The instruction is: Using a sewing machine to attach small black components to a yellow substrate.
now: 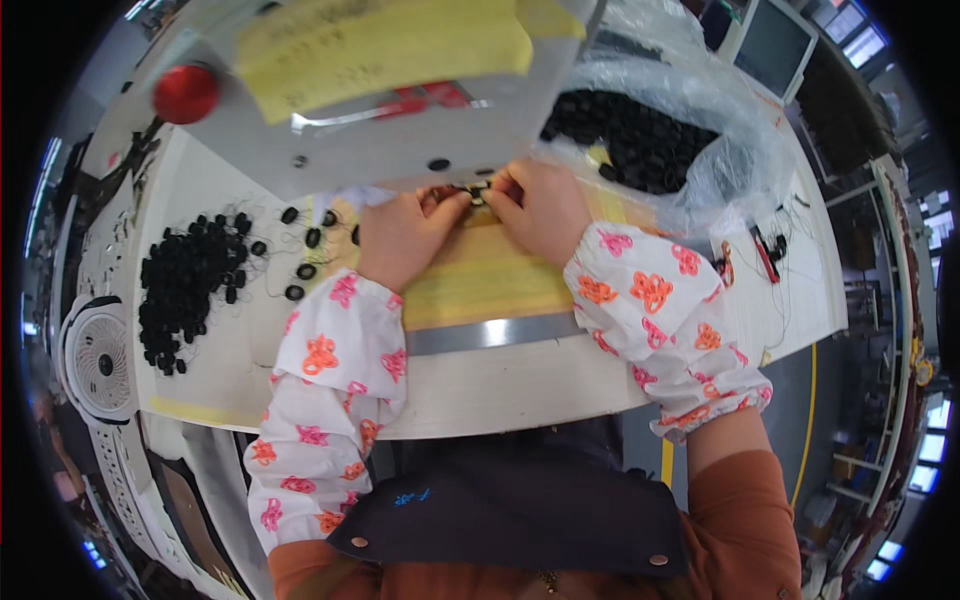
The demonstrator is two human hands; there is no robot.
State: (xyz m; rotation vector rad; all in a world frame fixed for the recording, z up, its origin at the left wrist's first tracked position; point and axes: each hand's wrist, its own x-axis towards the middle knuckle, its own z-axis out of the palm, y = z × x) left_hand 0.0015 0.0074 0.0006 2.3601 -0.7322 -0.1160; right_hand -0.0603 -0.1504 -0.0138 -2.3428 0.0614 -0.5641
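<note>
Both hands meet at the foot of a grey machine [330, 160], above a yellow-taped plate. The fingers of my left hand [410, 232] are pinched together at a small dark piece [476, 193] with a pale edge. From the other side my right hand [545, 207] is closed, thumb against forefinger, at the same spot. Fingers and machine hide most of what they grip, so its kind is unclear. Left of my left hand lie several loose small black round parts [306, 270] with thin wire leads.
A large pile of black parts [190, 285] covers the table's left side. At the back right stands a clear plastic bag [735, 170] with many black pieces [640, 135]. A red-handled tool [766, 258] lies at the right. The machine carries a red button [186, 94].
</note>
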